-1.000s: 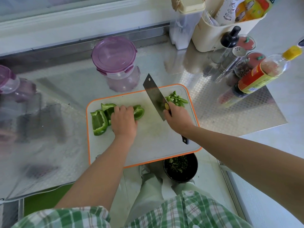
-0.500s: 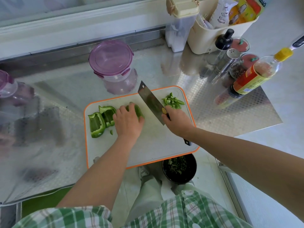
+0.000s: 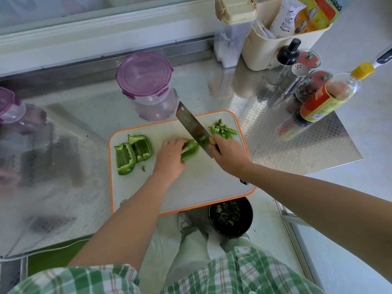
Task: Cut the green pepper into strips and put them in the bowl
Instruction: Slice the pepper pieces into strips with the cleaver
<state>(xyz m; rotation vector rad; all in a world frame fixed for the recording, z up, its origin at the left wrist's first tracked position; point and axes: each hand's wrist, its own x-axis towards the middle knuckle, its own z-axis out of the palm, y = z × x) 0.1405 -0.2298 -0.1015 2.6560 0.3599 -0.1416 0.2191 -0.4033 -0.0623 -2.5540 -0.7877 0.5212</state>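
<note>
- Head view: your left hand (image 3: pixel 169 160) pinches a pepper piece (image 3: pixel 189 150) mid-board. Your right hand (image 3: pixel 230 154) is wrapped round the cleaver (image 3: pixel 194 129) handle, w/ the blade at that piece's right end.
- Risk 1: your fingertips (image 3: pixel 180 142) sit near the blade. Tuck them or you'll nick one.
- Risk 2: the curved piece may rock & slip, giving uneven strips.
- Risk 3: cut strips (image 3: pixel 222 129) lie at the far-right corner of the board (image 3: pixel 201 187), and the bowl (image 3: pixel 249 221) sits below the near edge, so a hasty sweep could spill some.
</note>
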